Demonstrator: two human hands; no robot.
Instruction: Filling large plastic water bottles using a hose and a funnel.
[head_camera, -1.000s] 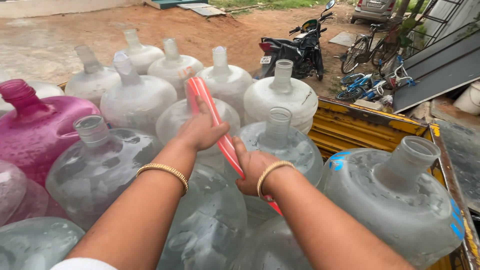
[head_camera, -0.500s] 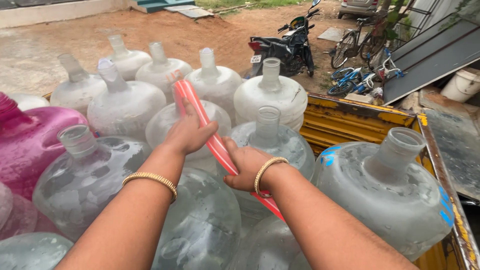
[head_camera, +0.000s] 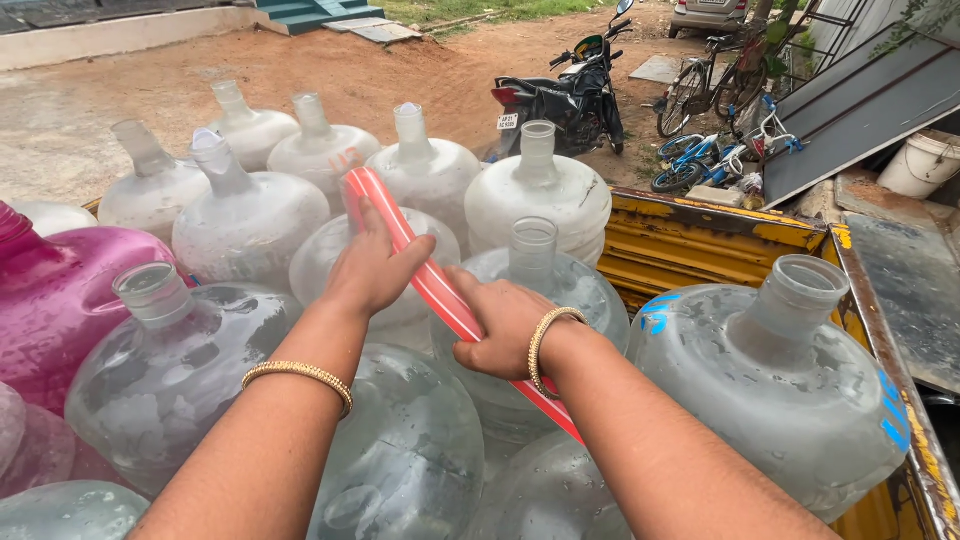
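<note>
A red hose (head_camera: 425, 275) with a pale stripe runs diagonally over a load of big clear water jugs. My left hand (head_camera: 372, 266) grips the hose near its upper end, above a jug (head_camera: 330, 262) whose mouth it covers. Lower down, my right hand (head_camera: 505, 325) holds the same hose just in front of an open-necked jug (head_camera: 533, 270). Both wrists wear gold bangles. The hose's lower part passes under my right forearm and out of sight.
Several clear jugs and a pink jug (head_camera: 60, 290) fill a yellow truck bed (head_camera: 700, 245). Behind it are a parked black motorcycle (head_camera: 565, 95), bicycles (head_camera: 715, 150), dark metal sheets (head_camera: 865, 105), a white bucket (head_camera: 925, 160) and bare dirt ground.
Both hands keep their hold on the hose. The view has tilted slightly downward, so hands and jugs sit lower in the frame; the hose end stays over the middle jug.
</note>
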